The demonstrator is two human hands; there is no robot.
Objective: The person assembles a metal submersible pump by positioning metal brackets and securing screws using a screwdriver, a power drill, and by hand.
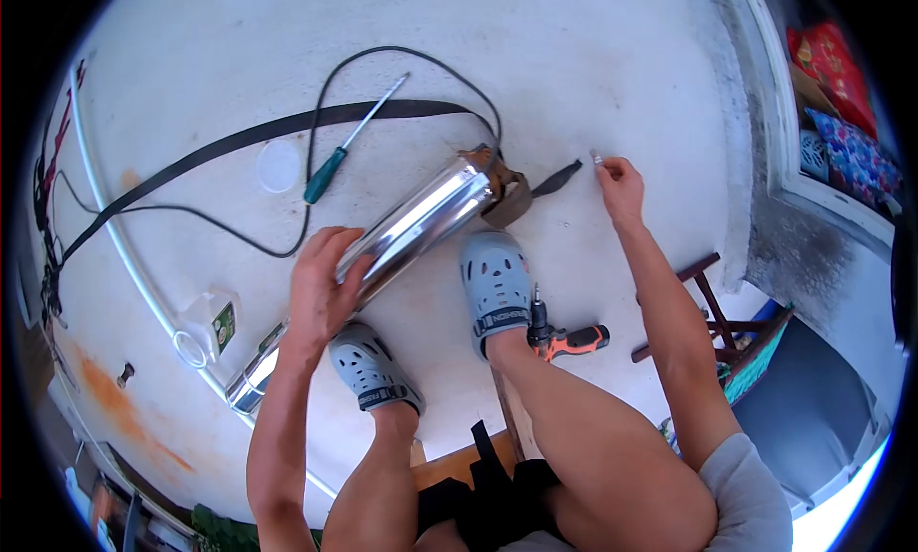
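Observation:
A long, shiny steel cylinder (411,225), much like a submersible pump, lies slanted across the floor in front of me. My left hand (325,282) is wrapped over its middle, thumb and fingers on either side. At its upper right end is a brownish, worn fitting (507,190), with a black cable and a dark strap beside it. Off to the right of that end, my right hand (621,184) pinches a small shiny metal piece (597,157), too small to make out. A screwdriver (327,174) with a green handle lies beyond the cylinder.
A cordless drill (574,342) lies by my right clog (495,279). The black cable (390,49) loops over the dark strap (239,139). A white lid (279,165), a clear plastic container (212,322) and a white pipe (120,236) are on the left. A folding stool (732,346) stands right.

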